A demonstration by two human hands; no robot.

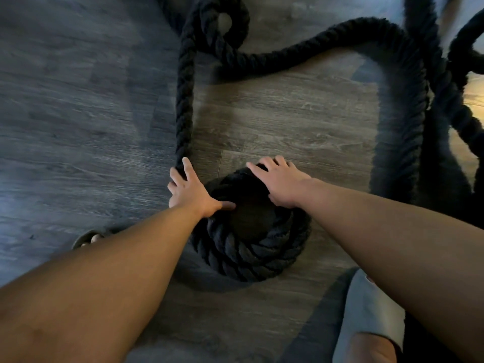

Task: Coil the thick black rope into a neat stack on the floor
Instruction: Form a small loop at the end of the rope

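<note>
Head view looks straight down at the grey wood-plank floor [78, 100], where the thick black rope [184, 100] lies partly wound and partly loose. Its wound part, the coil [248, 247], sits on the floor in the lower middle, just ahead of us. It is a tight round stack of turns with a dark hollow at its centre.

Our left hand [191, 189] is at the coil's left edge, where the loose run leaves the stack. Its fingers [173, 177] curl over that strand and hold it, and the thumb lies across the top turn. Our right hand [280, 182] rests on the far right side of the coil. It lies spread and fairly flat, with the fingertips bending over the outer edge and gripping nothing.

From the left hand the rope runs straight away from us and makes a small loop near the top edge. It then swings right in a wide arc and drops down the right side, well apart from the coil. More dark lengths lie bunched at the right edge, and we cannot tell how they cross.

Our knee [366, 310], in torn grey fabric, shows at the lower right. A small rounded object [86, 238] peeks out beside our left forearm, too hidden to identify.
</note>
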